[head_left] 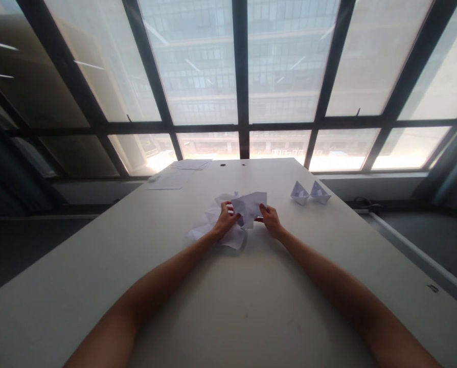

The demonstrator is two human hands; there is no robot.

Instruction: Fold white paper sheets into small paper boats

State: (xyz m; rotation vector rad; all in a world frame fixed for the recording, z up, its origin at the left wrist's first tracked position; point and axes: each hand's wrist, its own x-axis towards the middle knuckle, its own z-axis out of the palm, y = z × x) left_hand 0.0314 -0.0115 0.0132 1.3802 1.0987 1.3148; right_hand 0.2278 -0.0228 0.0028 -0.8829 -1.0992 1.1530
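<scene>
the right hand [270, 221] pinches one sheet [249, 205] between thumb and fingers; the left hand [225, 222], half curled, grips its other side, probably to steady it above the bench [251, 306]. crumpled paper [234, 238], too overlapped to count, lies beneath and leftward. two boats [299, 194] stand rightward, seemingly placed clear.

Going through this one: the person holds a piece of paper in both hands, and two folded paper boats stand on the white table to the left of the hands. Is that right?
Not quite: the head view shows the two folded paper boats on the white table to the right of the left hand and right hand, which hold the piece of paper.
</scene>
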